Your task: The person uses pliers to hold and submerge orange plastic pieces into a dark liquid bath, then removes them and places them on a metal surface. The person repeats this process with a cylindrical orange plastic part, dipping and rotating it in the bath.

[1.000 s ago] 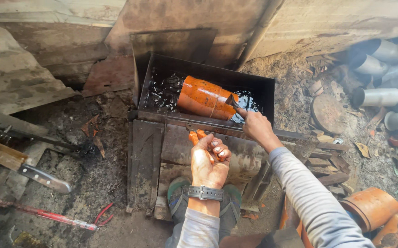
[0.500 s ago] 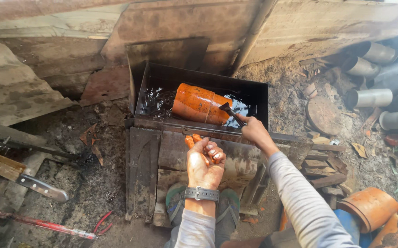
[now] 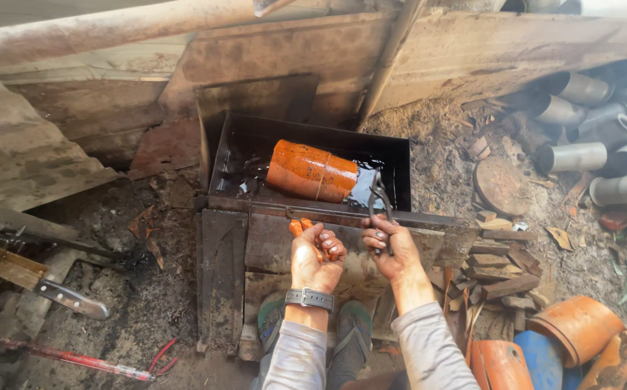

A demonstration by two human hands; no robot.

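Note:
An orange cylindrical pipe piece (image 3: 312, 170) lies on its side in a black metal tray (image 3: 226, 155) of dark liquid. My right hand (image 3: 391, 250) grips dark metal pliers (image 3: 380, 199) whose jaws point up over the tray's front right edge, apart from the pipe. My left hand (image 3: 316, 256), with a watch on its wrist, is closed on an orange-handled tool (image 3: 300, 229) just in front of the tray. Both hands hover over a dark metal plate (image 3: 270, 242).
Several grey pipe sections (image 3: 602, 137) are stacked at the right. Orange pipe pieces (image 3: 577, 325) and wood scraps (image 3: 497, 271) lie at lower right. A large knife (image 3: 71, 297) and a red-handled tool (image 3: 82, 357) rest at the left. Wooden boards (image 3: 429, 50) stand behind the tray.
My right hand has pulled the pliers back from the orange pipe toward me. The pipe now lies free in the tray. My left hand stays put.

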